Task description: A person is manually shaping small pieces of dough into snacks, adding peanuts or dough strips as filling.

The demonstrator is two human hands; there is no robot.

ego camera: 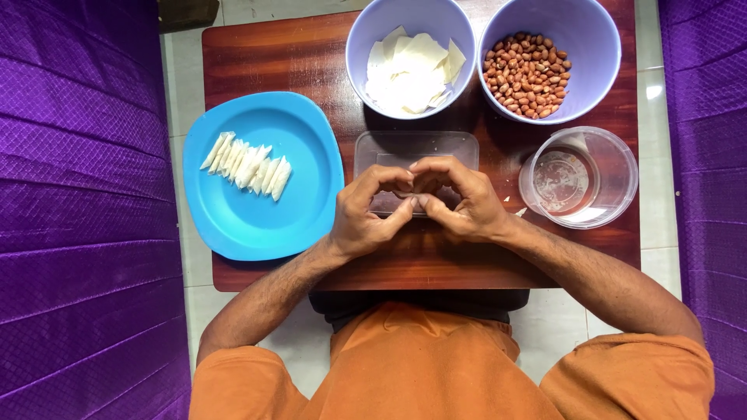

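Hidden almost wholly inside the pinch: a small pale piece, too covered to make out in shape. Hard to tell whether it is one of the wrappers. Both bowls cut off by the top edge.

Left hand and right hand brought together, fingers curled tight and tips meeting, closed on that small pale piece, directly over a clear rectangular container on the bench.

Left of the fingers, a blue plate with a row of folded white cones. Beyond the fingers, a lilac bowl of flat white wrappers, and beside it another lilac bowl of peanuts. Right of the fingers, a clear round tub, near but apart.
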